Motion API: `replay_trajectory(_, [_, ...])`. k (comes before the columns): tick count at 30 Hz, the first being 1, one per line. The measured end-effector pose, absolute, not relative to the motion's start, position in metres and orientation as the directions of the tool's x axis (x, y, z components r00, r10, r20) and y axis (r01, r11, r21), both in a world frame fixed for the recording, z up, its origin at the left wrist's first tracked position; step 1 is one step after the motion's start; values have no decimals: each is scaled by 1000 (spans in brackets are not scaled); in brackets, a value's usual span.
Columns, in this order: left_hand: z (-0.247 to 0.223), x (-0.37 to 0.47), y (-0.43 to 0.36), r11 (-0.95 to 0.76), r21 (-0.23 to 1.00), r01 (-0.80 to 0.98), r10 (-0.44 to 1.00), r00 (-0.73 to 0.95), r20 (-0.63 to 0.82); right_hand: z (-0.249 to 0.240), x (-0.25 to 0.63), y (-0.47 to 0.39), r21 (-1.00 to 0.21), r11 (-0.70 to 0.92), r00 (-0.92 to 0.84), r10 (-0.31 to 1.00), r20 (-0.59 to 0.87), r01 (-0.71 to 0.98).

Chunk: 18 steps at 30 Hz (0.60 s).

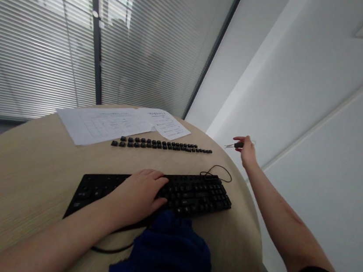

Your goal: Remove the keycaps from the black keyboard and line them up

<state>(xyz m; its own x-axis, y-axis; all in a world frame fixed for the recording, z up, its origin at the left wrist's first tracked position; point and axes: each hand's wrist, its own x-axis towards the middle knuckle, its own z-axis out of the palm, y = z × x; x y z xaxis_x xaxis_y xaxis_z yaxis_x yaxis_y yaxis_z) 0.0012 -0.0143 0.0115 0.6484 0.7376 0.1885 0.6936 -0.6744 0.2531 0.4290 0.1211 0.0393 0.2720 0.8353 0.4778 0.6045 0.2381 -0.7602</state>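
A black keyboard (194, 195) lies across the round wooden table, its keys partly covered by my left hand (143, 193). That hand rests over the middle of the keyboard, palm down, thumb apart from the fingers. My right hand (247, 150) is raised beyond the table's right edge, its fingers closed on a small tool (238, 145) with a dark handle and thin metal prongs pointing left. Loose black keycaps (157, 145) stand in two rows behind the keyboard. A dark blue cloth (170, 253) lies bunched up in front of the keyboard.
Printed sheets of paper (110, 123) lie at the back of the table (50, 155). The keyboard's thin black cable (226, 171) loops at its back right corner, and more cable runs beside the cloth. Blinds and a white wall stand behind.
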Motion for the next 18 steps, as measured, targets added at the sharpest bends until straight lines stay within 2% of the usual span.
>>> replay_trajectory(1, [11, 1, -14, -674, 250, 695, 739, 645, 197, 46, 425, 107, -797, 238, 290, 843, 454, 555])
replay_trajectory(3, [9, 1, -12, -669, 246, 701, 743, 635, 213, 55, 414, 75, -945, 215, 274, 920, 280, 246])
replay_trajectory(5, [5, 1, -11, -671, 246, 700, 742, 632, 225, 57, 399, 45, -985, 172, 236, 956, 174, 29])
replay_trajectory(7, [1, 1, -9, -680, 237, 694, 733, 641, 227, 50, 383, 21, -985, 151, 237, 963, 129, -79])
replay_trajectory(11, [-8, 0, -6, -694, 218, 686, 720, 659, 216, 19, 354, -1, -983, 161, 274, 953, 129, -94])
replay_trajectory(14, [-9, 0, -6, -688, 215, 693, 726, 660, 195, -2, 348, -1, -973, 225, 337, 922, 193, -59])
replay_trajectory(16, [-7, 0, -6, -683, 211, 700, 731, 660, 176, -11, 354, 0, -957, 288, 375, 884, 277, 28])
replay_trajectory(18, [-5, 0, -7, -678, 205, 706, 735, 661, 154, -17, 365, 1, -931, 301, 384, 850, 360, 205])
